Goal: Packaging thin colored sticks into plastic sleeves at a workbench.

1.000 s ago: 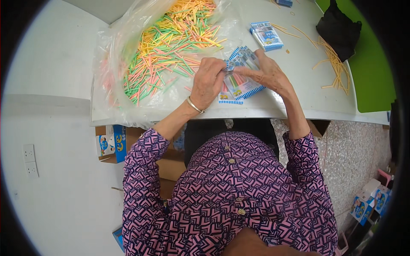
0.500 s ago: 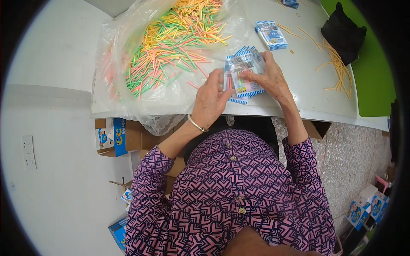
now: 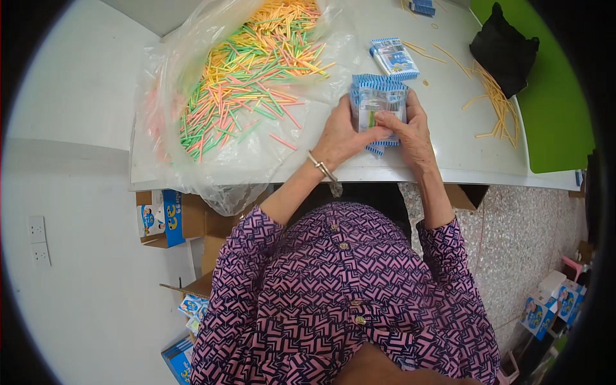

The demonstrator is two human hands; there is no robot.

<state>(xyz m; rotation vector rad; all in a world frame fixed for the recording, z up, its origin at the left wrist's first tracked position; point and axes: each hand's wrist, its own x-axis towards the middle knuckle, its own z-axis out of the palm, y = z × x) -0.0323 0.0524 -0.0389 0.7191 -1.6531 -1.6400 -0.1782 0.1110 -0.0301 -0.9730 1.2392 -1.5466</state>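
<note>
Both hands are closed round a small stack of clear packets with blue-striped ends, above the table's near edge. My left hand grips its left side, thumb laid across the lower front. The right side is held by my right hand, its thumb on the front face. Small coloured sticks show faintly inside the top packet. Just beyond lies a similar bundle of packets on the table. To the left, a heap of thin pink, green and yellow sticks fills a clear plastic bag.
Thin yellow bands lie in a tangle at the right, beside a black cloth-like bag. Another blue bundle sits at the far edge. Below the white table are a cardboard box and blue printed boxes.
The packets, fanned out before, are gathered into a neater stack. My left hand has come right and closed on its left side, and my right hand has shifted round the right side.
</note>
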